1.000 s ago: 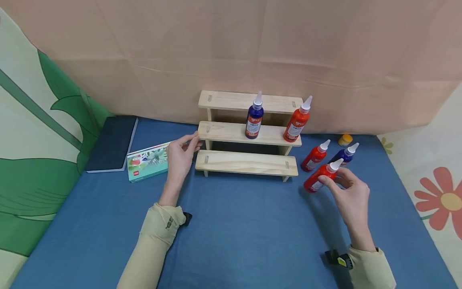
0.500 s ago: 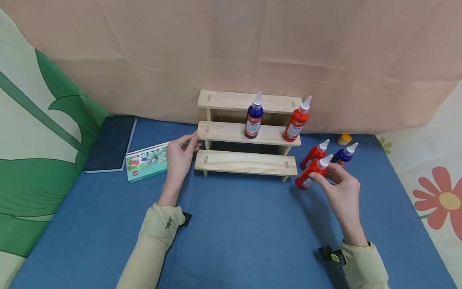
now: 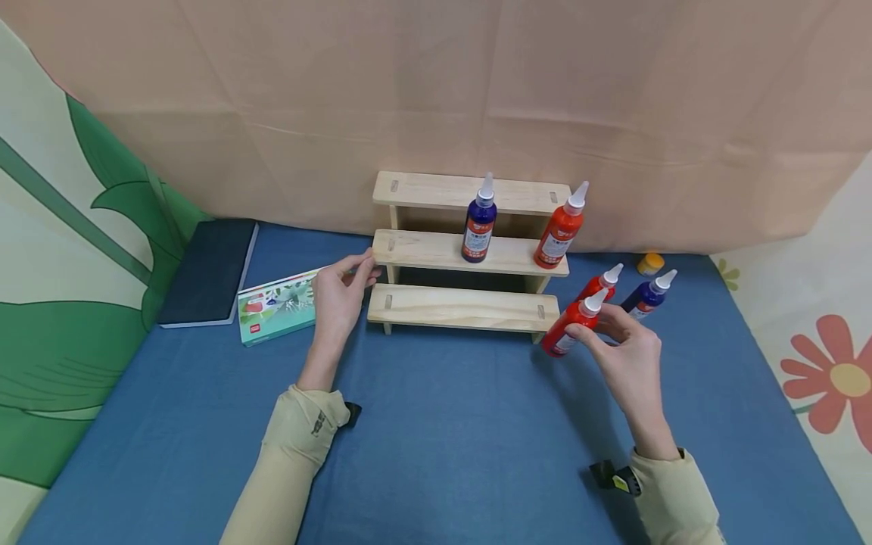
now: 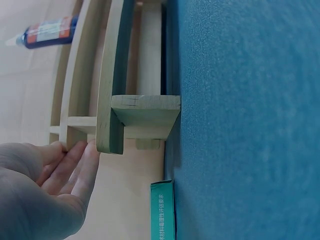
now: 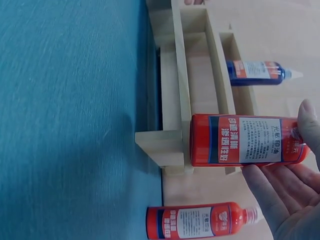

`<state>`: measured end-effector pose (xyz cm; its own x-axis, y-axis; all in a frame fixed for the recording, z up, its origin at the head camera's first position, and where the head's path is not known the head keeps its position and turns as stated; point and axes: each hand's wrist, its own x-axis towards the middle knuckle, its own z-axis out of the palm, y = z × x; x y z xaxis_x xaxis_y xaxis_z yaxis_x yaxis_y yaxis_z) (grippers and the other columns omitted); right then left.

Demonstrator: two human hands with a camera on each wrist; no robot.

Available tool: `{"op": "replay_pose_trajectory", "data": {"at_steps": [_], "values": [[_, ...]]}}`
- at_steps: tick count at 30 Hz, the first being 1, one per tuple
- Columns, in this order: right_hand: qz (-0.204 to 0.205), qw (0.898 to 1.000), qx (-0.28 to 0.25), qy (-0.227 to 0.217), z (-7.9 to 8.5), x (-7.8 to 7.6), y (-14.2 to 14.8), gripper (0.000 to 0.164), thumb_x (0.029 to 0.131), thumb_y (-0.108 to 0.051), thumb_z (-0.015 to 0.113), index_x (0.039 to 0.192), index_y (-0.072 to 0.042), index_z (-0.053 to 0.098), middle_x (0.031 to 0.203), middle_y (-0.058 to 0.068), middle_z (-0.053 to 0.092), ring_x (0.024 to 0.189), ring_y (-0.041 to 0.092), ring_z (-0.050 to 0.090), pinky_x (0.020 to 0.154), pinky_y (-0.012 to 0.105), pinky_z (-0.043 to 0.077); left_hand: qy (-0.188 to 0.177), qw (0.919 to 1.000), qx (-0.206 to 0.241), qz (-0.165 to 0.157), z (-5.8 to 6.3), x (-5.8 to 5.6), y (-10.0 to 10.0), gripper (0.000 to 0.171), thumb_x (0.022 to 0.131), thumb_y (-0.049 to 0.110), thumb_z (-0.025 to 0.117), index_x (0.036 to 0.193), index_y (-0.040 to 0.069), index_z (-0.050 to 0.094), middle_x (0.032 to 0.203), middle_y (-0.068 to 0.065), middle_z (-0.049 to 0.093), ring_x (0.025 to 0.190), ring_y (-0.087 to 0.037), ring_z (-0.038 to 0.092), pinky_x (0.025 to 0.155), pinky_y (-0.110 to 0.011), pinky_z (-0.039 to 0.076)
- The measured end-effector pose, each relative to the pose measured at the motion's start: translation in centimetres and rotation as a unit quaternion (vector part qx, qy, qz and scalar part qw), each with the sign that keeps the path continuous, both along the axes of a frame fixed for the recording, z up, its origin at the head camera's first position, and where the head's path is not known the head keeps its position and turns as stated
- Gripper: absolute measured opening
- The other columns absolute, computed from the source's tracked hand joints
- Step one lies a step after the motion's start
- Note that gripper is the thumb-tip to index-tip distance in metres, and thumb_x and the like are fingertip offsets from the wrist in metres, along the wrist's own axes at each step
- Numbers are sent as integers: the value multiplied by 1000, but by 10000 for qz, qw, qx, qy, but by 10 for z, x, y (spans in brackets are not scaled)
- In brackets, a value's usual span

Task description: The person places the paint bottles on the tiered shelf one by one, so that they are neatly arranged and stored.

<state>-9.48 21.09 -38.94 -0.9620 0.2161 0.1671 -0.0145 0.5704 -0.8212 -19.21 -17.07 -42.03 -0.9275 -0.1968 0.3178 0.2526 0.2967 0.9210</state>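
My right hand (image 3: 625, 352) grips a red ink bottle (image 5: 250, 140) with a white pointed nozzle, between thumb and fingers. The bottle is raised off the table, slightly tilted, by the right end of the lowest step of a three-tier wooden rack (image 3: 463, 306). At the rack's left side, my left hand (image 3: 341, 291) pinches the end of the middle step with its fingertips. On that middle step stand a blue ink bottle (image 3: 479, 227) near the center and another red bottle (image 3: 559, 231) at the right end.
Right of the rack, a third red bottle (image 3: 602, 281), partly hidden, and a second blue bottle (image 3: 646, 297) stand on the blue cloth. A yellow cap (image 3: 650, 263) lies behind them. At left are a green box (image 3: 278, 306) and a dark notebook (image 3: 210, 272).
My right hand has carried the red ink bottle left, toward the right end of the rack's lowest step. The left hand has stayed at the middle step.
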Motion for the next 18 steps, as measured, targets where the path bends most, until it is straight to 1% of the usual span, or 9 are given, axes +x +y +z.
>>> {"op": "replay_pose_trajectory", "data": {"at_steps": [4,8,13,18], "values": [[78,10000,-14,37,1,0,-4,49,98,-25,84,138,-2,70,132,19,72,115,34,70,83,3,49,0,10000,-1,1,1,1,1,23,107,7,68,123,-7,77,124,-21,75,94,-37,79,81,-23,66],[177,9998,-57,117,2,-1,-9,47,97,-24,84,137,-1,70,131,19,72,114,35,70,82,3,50,-5,10000,-4,-11,2,1,2,23,107,6,68,124,-7,77,124,-21,75,94,-37,79,81,-23,66],[267,9995,-70,155,1,-4,-14,48,97,-25,85,137,-3,71,130,18,73,114,35,71,84,4,50,22,10000,-19,6,0,0,1,23,107,7,68,123,-6,77,123,-20,76,93,-36,79,80,-21,66],[311,9994,-88,129,2,-5,-18,49,97,-26,85,138,-3,71,130,18,73,114,35,71,87,10,52,48,10000,11,7,-1,0,0,23,107,7,68,123,-7,77,122,-21,76,92,-38,79,79,-20,66]]}}
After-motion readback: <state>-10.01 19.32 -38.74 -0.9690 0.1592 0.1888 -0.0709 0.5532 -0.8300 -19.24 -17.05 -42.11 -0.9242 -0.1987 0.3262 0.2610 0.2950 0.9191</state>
